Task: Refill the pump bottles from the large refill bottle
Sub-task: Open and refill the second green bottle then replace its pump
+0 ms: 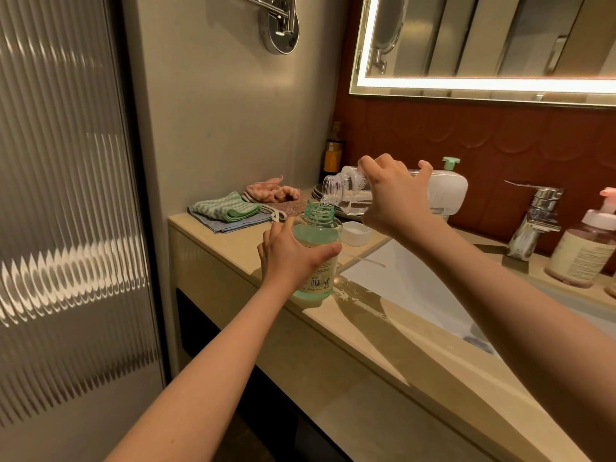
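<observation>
we see the green bottle (316, 241) standing uncapped on the counter (383, 331) edge, just left of the sink (410, 281), with pale green liquid inside. our left hand (293, 258) is wrapped around its body. our right hand (393, 195) is clamped on the refill bottle (446, 191), tipped nearly flat, its open mouth just above the green bottle's neck, a thin clear stream falling in. a white cap (356, 232) lies behind. folded cloths (226, 211) sit farther left; a faucet (533, 218) and a pink pump bottle (586, 251) stand right.

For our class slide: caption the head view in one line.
Right hand tips refill bottle into green bottle steadied by left hand on counter.
</observation>
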